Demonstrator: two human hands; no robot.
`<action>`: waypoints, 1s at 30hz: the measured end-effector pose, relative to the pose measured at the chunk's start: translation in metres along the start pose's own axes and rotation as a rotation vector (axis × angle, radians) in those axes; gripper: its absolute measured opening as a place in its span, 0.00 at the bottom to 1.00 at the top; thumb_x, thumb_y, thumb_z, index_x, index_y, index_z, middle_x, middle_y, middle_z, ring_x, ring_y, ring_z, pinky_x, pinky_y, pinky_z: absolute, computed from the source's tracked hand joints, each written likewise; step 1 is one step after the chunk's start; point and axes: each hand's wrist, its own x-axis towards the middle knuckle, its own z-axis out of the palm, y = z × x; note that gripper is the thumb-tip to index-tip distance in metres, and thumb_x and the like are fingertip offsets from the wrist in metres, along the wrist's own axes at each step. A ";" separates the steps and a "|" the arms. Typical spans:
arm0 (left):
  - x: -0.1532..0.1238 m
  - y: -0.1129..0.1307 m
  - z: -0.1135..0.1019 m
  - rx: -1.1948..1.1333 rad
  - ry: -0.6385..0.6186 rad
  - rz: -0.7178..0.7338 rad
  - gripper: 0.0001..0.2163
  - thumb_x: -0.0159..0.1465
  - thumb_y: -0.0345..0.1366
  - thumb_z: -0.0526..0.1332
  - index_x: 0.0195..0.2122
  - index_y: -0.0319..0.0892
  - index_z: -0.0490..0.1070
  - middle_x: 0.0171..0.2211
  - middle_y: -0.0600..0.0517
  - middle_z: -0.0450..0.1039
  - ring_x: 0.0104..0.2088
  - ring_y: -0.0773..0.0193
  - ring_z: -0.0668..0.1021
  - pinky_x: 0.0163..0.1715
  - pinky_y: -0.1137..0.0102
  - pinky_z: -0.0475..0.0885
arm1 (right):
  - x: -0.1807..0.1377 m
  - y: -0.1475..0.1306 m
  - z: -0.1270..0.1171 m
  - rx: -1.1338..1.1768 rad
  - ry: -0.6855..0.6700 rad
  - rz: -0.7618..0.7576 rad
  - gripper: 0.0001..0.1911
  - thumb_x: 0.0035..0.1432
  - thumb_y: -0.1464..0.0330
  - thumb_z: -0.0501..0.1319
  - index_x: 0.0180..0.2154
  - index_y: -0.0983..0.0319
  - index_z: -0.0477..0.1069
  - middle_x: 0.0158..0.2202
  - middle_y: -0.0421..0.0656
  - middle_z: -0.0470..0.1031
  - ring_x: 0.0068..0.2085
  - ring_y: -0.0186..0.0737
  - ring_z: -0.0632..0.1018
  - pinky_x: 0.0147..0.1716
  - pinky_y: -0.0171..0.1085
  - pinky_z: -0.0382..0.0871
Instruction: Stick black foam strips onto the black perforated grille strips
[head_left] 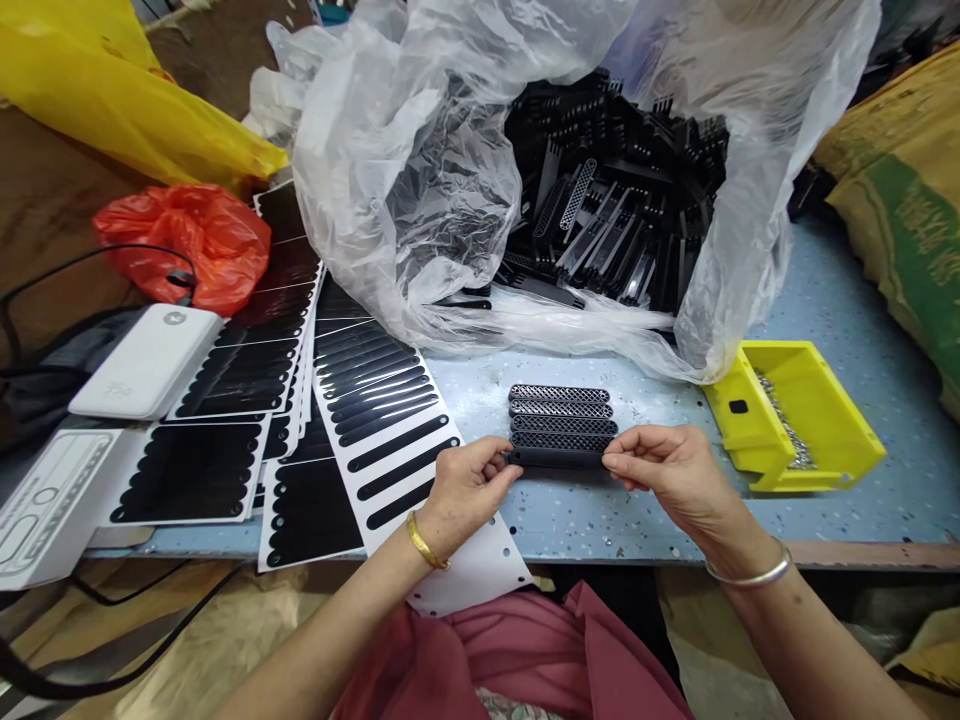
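Black strip [559, 458] between left hand [466, 485] and right hand [679, 478], each pinching one end.

Gold-coloured bangle [422, 545], narrow with rounded tips, on left wrist [436, 522]. Smooth silver-coloured bangle [752, 580] on right wrist [739, 548]. Both forearms [337, 622] bare. Dusky-red garment [517, 645] in loose folds over the front; a little pale patterned fabric [514, 706] shows between them.

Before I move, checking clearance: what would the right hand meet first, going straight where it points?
Beyond the slim black strip it holds, the right hand would probably meet the black latticed bars; depth is unclear.
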 end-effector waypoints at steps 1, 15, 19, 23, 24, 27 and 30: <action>0.000 0.000 0.000 0.004 0.007 0.004 0.06 0.54 0.30 0.65 0.34 0.41 0.77 0.21 0.56 0.72 0.21 0.70 0.73 0.24 0.77 0.69 | 0.000 0.000 0.001 -0.007 0.004 -0.003 0.11 0.39 0.63 0.73 0.21 0.63 0.77 0.16 0.41 0.72 0.18 0.31 0.68 0.16 0.31 0.63; 0.000 0.000 0.000 0.008 0.010 0.045 0.06 0.55 0.31 0.64 0.35 0.40 0.77 0.20 0.56 0.71 0.20 0.71 0.72 0.22 0.78 0.68 | 0.001 -0.004 0.004 -0.067 0.025 0.048 0.08 0.38 0.66 0.71 0.20 0.64 0.76 0.15 0.40 0.70 0.18 0.30 0.67 0.17 0.31 0.61; 0.000 -0.001 0.001 -0.004 0.012 0.032 0.06 0.55 0.31 0.65 0.35 0.40 0.77 0.20 0.56 0.71 0.21 0.71 0.72 0.22 0.78 0.68 | 0.001 -0.002 0.001 -0.031 0.042 0.028 0.08 0.38 0.66 0.72 0.20 0.64 0.76 0.16 0.40 0.71 0.18 0.30 0.67 0.17 0.30 0.61; 0.000 -0.002 0.001 -0.013 0.005 0.021 0.07 0.55 0.32 0.65 0.35 0.39 0.77 0.20 0.56 0.71 0.20 0.72 0.72 0.22 0.78 0.68 | 0.000 0.002 -0.002 0.011 0.054 -0.006 0.09 0.40 0.66 0.72 0.22 0.64 0.77 0.17 0.40 0.72 0.18 0.29 0.68 0.17 0.30 0.62; 0.000 -0.002 0.001 -0.014 0.004 0.020 0.07 0.55 0.32 0.65 0.35 0.39 0.77 0.20 0.56 0.71 0.21 0.71 0.72 0.22 0.77 0.68 | 0.000 0.003 -0.003 0.012 0.047 -0.010 0.09 0.40 0.66 0.73 0.22 0.64 0.77 0.17 0.40 0.72 0.18 0.29 0.68 0.17 0.30 0.62; 0.000 -0.002 0.001 -0.022 0.002 0.016 0.06 0.56 0.32 0.64 0.35 0.39 0.76 0.21 0.56 0.71 0.21 0.71 0.73 0.23 0.77 0.69 | 0.000 0.004 -0.003 0.008 0.019 -0.014 0.09 0.41 0.65 0.73 0.22 0.64 0.77 0.17 0.40 0.71 0.18 0.29 0.68 0.17 0.30 0.62; 0.000 -0.002 0.002 -0.029 0.000 0.009 0.06 0.55 0.32 0.64 0.35 0.39 0.77 0.21 0.56 0.71 0.21 0.71 0.72 0.23 0.77 0.69 | -0.001 0.005 -0.002 0.004 0.012 -0.009 0.09 0.40 0.65 0.73 0.22 0.64 0.77 0.17 0.40 0.72 0.18 0.30 0.68 0.17 0.30 0.63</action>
